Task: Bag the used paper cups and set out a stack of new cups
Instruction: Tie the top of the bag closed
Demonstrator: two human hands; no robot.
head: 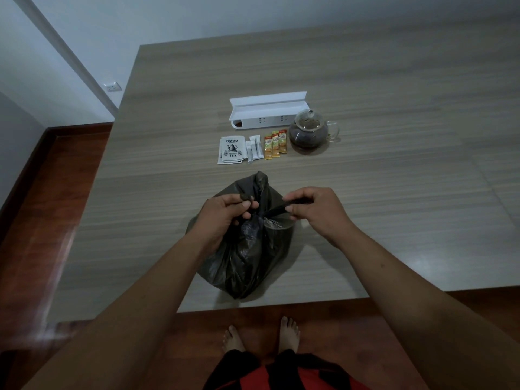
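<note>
Fingers on bag neck

Grey wood-grain table, red-brown floor, white walls.

Bag on table near its front edge; sachets behind it; teapot right of sachets.

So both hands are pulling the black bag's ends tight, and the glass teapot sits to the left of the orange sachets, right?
Not quite. The head view shows the glass teapot to the right of the orange sachets, not the left. The rest holds: the left hand and right hand each pinch an end of the black bag.
</note>
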